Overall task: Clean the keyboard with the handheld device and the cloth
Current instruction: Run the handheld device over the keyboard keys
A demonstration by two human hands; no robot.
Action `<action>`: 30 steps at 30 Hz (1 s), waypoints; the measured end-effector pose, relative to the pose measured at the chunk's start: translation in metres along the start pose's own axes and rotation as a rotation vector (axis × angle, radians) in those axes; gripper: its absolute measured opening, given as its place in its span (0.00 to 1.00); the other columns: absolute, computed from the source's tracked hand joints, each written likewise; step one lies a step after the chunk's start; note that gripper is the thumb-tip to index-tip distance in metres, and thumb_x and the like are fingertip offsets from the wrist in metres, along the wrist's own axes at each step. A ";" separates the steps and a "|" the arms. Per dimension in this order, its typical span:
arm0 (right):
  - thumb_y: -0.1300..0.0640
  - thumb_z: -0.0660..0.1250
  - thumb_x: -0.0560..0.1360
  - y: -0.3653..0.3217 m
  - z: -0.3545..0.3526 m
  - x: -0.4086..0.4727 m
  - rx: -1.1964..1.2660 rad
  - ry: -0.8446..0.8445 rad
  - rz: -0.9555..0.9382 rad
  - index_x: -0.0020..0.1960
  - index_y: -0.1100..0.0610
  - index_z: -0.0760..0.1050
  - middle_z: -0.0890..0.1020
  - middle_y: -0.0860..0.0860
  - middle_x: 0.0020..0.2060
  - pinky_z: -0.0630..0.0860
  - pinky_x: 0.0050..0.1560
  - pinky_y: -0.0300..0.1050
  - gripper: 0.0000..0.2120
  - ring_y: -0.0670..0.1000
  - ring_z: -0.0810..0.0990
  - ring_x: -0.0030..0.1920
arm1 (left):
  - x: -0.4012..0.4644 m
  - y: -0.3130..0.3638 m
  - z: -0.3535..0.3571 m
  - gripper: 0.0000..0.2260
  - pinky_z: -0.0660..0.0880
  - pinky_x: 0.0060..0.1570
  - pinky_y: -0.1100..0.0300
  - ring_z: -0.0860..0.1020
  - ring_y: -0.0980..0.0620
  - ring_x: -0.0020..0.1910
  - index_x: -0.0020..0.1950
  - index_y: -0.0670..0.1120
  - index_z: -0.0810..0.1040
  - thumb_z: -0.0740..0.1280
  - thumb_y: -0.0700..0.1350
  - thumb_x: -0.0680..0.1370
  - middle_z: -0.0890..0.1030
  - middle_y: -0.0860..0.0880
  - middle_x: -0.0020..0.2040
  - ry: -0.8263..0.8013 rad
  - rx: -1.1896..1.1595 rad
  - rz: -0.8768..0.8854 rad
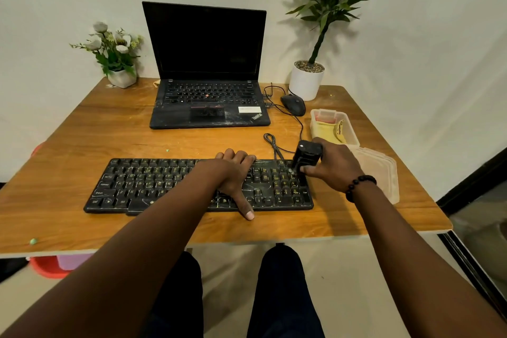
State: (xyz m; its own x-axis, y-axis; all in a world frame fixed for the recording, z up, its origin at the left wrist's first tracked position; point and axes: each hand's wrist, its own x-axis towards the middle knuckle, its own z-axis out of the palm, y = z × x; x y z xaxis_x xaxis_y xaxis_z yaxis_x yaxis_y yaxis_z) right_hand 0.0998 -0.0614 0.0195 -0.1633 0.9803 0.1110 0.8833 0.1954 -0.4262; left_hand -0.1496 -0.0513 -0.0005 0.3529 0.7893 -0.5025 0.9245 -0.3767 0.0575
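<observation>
One keyboard: I am seeing a black keyboard [164, 186] with worn, scratched keys and yellowish lettering lying near the front edge of the wooden surface [109, 134], its cable looping off behind it.
Handheld device: a small black block-shaped device [306, 156] is standing upright over the number pad at the keyboard's right end, its lower tip touching or nearly touching the keys; I cannot tell which.
Cloth: one yellow cloth [330, 130] is lying folded inside an open clear plastic box [352, 132] at the right, just behind the device.
Counts: I am counting one laptop [205, 68] with a dark screen, one black mouse [293, 104], two potted plants, namely a flower pot [120, 77] at rear left and a white pot [306, 82] at rear right, and one clear lid [381, 170] beside the box.
Right hand: my right hand [336, 167] is wrapping its fingers [308, 169] closed around the device, thumb on the near side; a beaded bracelet [359, 186] is sitting on the wrist.
Left hand: my left hand [236, 175] is pressing flat on the keyboard's right-middle, fingers curling over the far edge, thumb spread to the near edge, gripping nothing else.
</observation>
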 end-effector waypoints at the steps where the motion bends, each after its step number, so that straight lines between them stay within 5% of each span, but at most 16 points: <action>1: 0.51 0.76 0.67 0.000 0.000 0.000 -0.069 0.012 0.002 0.55 0.51 0.74 0.83 0.50 0.47 0.73 0.41 0.45 0.19 0.53 0.79 0.48 | 0.000 0.000 0.000 0.67 0.53 0.76 0.36 0.45 0.40 0.79 0.81 0.51 0.36 0.76 0.72 0.59 0.42 0.49 0.81 0.000 -0.001 -0.001; 5: 0.50 0.76 0.67 0.001 0.002 -0.001 0.046 0.023 0.006 0.54 0.52 0.75 0.83 0.49 0.47 0.73 0.42 0.45 0.19 0.52 0.79 0.48 | 0.001 0.000 0.000 0.68 0.53 0.76 0.36 0.45 0.39 0.79 0.81 0.51 0.36 0.76 0.72 0.58 0.43 0.49 0.81 -0.002 0.001 0.000; 9: 0.50 0.75 0.68 -0.005 0.004 -0.002 -0.110 0.096 0.018 0.56 0.52 0.74 0.82 0.50 0.47 0.73 0.40 0.45 0.20 0.53 0.79 0.48 | 0.001 0.000 0.000 0.68 0.53 0.76 0.35 0.46 0.40 0.79 0.81 0.51 0.36 0.77 0.72 0.58 0.43 0.49 0.81 0.005 -0.006 0.000; 14: 0.51 0.77 0.66 -0.003 -0.007 -0.004 0.123 -0.145 -0.014 0.56 0.54 0.76 0.82 0.48 0.48 0.73 0.44 0.39 0.22 0.49 0.79 0.50 | 0.000 -0.001 0.001 0.68 0.53 0.75 0.35 0.45 0.39 0.79 0.81 0.51 0.36 0.77 0.72 0.58 0.43 0.50 0.81 0.006 -0.008 0.003; 18: 0.53 0.77 0.66 0.001 -0.006 -0.006 0.148 0.032 0.015 0.55 0.54 0.76 0.82 0.48 0.47 0.74 0.46 0.42 0.20 0.50 0.79 0.49 | 0.000 -0.001 0.001 0.68 0.53 0.75 0.35 0.46 0.39 0.79 0.81 0.51 0.36 0.76 0.73 0.58 0.43 0.50 0.81 0.003 -0.003 0.003; 23: 0.51 0.78 0.65 0.005 -0.017 -0.010 0.182 -0.223 -0.013 0.55 0.53 0.77 0.82 0.46 0.47 0.73 0.44 0.36 0.21 0.46 0.79 0.49 | -0.001 -0.001 0.001 0.67 0.52 0.76 0.36 0.46 0.40 0.78 0.82 0.51 0.38 0.76 0.73 0.58 0.44 0.49 0.81 0.022 0.004 0.018; 27: 0.54 0.77 0.66 -0.003 -0.005 -0.010 0.179 -0.006 -0.007 0.53 0.53 0.75 0.81 0.47 0.47 0.73 0.42 0.38 0.19 0.48 0.79 0.48 | -0.002 0.000 0.001 0.67 0.51 0.76 0.37 0.47 0.40 0.78 0.82 0.50 0.38 0.76 0.72 0.59 0.45 0.49 0.81 0.026 0.004 0.024; 30: 0.53 0.78 0.65 -0.010 -0.003 -0.008 0.099 -0.186 -0.056 0.55 0.54 0.76 0.81 0.48 0.46 0.73 0.41 0.36 0.21 0.49 0.79 0.49 | -0.003 0.000 0.001 0.66 0.51 0.76 0.37 0.46 0.40 0.78 0.82 0.50 0.38 0.76 0.72 0.59 0.44 0.49 0.81 0.026 -0.001 0.023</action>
State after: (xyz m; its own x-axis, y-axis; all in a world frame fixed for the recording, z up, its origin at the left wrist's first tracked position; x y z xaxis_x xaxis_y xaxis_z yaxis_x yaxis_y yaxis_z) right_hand 0.0941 -0.0717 0.0258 -0.2975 0.9544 -0.0261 0.8244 0.2430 -0.5112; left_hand -0.1508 -0.0546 0.0004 0.3780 0.7924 -0.4788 0.9161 -0.3947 0.0701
